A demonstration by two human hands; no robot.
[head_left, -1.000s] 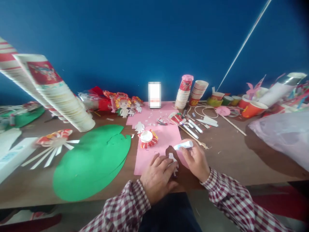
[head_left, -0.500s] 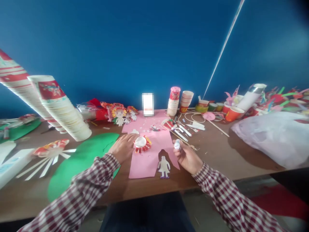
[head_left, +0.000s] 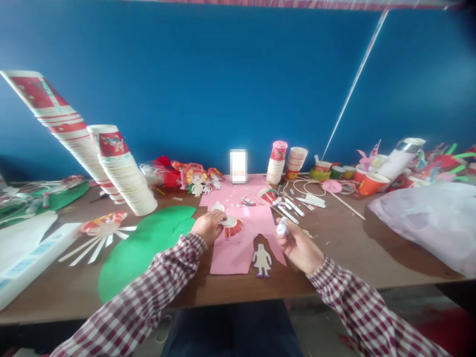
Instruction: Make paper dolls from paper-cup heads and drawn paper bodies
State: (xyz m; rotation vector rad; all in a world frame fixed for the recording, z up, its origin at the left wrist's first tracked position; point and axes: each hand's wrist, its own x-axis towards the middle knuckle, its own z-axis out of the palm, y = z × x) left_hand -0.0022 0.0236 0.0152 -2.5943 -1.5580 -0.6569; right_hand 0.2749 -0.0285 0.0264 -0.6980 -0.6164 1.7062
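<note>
My left hand (head_left: 209,226) has its fingers closed on the left edge of a cut paper cup piece (head_left: 233,228), which has a white round base and red and yellow strips. It is above the pink sheet (head_left: 230,260). My right hand (head_left: 299,244) is wrapped round a small white bottle (head_left: 281,227) to the right of the sheet. Between the hands, nearer the table's front edge, a paper doll figure (head_left: 262,259) with purple feet lies partly beside the pink sheet.
Tall cup stacks (head_left: 128,173) lean at the left, by a green sheet (head_left: 148,248) and a fringed cup piece (head_left: 104,225). Markers (head_left: 291,213), another cup stack (head_left: 277,161) and a white plastic bag (head_left: 424,223) lie behind and to the right.
My left hand has closed its fingers on the cup piece, which is now tilted. My right hand still holds the bottle. The whole view has shifted slightly.
</note>
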